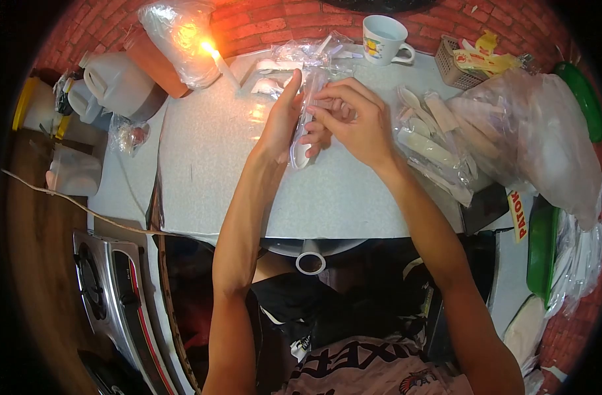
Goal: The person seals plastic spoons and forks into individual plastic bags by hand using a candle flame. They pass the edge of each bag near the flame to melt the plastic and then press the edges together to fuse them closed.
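My left hand (281, 118) and my right hand (354, 122) meet over a pale round table (215, 164). Between them they hold a narrow clear plastic sleeve (305, 125) with a white plastic spoon inside, its bowl pointing toward me. My left thumb and fingers press the sleeve's left side. My right fingers pinch its upper end. Just beyond the hands lies a pile of clear sleeves and white cutlery (294, 59). A lit candle (217, 58) burns at the table's far left.
A white mug (384, 38) stands at the back. Packed cutlery bundles (433, 145) and a large plastic bag (538, 138) lie on the right. Plastic jugs (116, 82) sit at the left, a gas stove (113, 289) lower left, a tape roll (311, 263) near the table's edge.
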Tool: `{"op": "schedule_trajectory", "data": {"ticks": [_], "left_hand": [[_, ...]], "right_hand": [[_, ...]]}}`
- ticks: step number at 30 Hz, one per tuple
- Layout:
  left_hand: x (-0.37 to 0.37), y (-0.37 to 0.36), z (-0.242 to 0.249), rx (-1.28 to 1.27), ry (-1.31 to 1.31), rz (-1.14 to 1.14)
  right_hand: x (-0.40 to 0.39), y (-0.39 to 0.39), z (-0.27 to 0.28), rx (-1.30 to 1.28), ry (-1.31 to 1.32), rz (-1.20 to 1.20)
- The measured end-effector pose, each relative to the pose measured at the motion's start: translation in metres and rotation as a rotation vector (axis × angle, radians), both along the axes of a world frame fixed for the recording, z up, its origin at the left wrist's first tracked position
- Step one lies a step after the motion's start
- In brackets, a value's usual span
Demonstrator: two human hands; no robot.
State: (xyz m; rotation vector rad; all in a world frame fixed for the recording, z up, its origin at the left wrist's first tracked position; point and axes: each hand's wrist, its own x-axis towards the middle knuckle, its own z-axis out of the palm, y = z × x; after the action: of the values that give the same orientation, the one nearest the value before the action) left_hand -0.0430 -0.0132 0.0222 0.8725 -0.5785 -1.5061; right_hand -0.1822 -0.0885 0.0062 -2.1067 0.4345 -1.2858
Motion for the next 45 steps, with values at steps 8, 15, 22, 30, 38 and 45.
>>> {"op": "schedule_trajectory", "data": {"ticks": [8, 15, 22, 30, 38, 45], "left_hand": [[0.011, -0.003, -0.011, -0.085, 0.018, -0.143], [0.018, 0.000, -0.010, -0.155, 0.389, -0.359], [0.014, 0.004, -0.004, -0.106, 0.164, -0.367], [0.002, -0.005, -0.002, -0.045, -0.441, 0.195], [0.013, -0.020, -0.031, -0.285, -0.839, 0.567], [0.007, -0.020, -0.033, -0.184, -0.667, 0.545]], "right_hand": [[0.001, 0.000, -0.002, -0.023, -0.037, -0.015], [0.006, -0.006, -0.007, 0.261, -0.230, -0.034], [-0.002, -0.025, -0.013, 0.313, -0.101, 0.027], [-0.003, -0.023, -0.016, 0.473, -0.021, 0.151], [-0.003, -0.019, -0.009, 0.628, 0.008, 0.217], [-0.003, -0.033, -0.020, 0.632, -0.019, 0.219]]}}
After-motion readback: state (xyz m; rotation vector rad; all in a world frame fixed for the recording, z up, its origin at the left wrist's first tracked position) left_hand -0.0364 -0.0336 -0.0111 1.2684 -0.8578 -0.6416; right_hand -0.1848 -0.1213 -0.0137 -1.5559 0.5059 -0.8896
